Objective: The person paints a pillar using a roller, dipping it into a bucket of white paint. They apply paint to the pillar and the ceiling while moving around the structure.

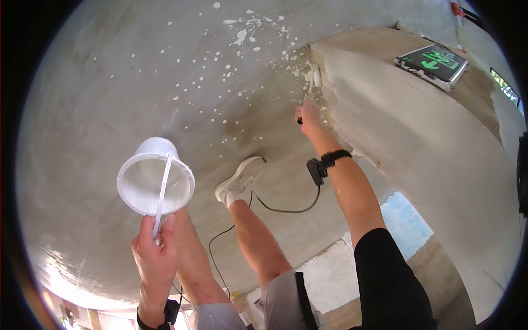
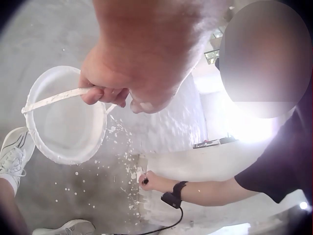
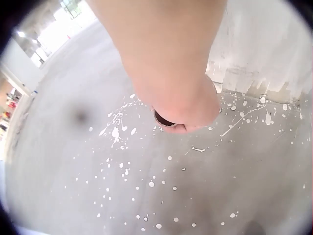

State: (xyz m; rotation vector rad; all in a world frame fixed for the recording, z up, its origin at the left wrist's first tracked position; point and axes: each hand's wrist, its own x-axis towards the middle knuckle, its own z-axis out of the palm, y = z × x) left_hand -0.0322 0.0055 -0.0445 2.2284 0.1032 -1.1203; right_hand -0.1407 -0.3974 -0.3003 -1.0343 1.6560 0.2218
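My left hand (image 1: 154, 247) grips the handle strap of a white bucket (image 1: 155, 146), whose mouth faces up with white residue on its walls. In the left wrist view the left hand (image 2: 122, 73) has its fingers curled round the strap (image 2: 58, 99) above the bucket (image 2: 68, 152). My right hand (image 1: 311, 116) is down by the wall's base, curled round a tool with a dark round handle end (image 3: 165, 119); the tool's far part is mostly hidden by the right hand (image 3: 181, 103), with a white part (image 1: 316, 77) showing at the corner.
White paint drops spot the grey floor (image 1: 110, 110). The low wall (image 1: 396, 104) runs along the right, with a green exit sign (image 1: 434, 63) on its brown top. A shoe (image 1: 242, 179) stands between bucket and wall. A black cable (image 1: 286, 210) hangs from the right wrist.
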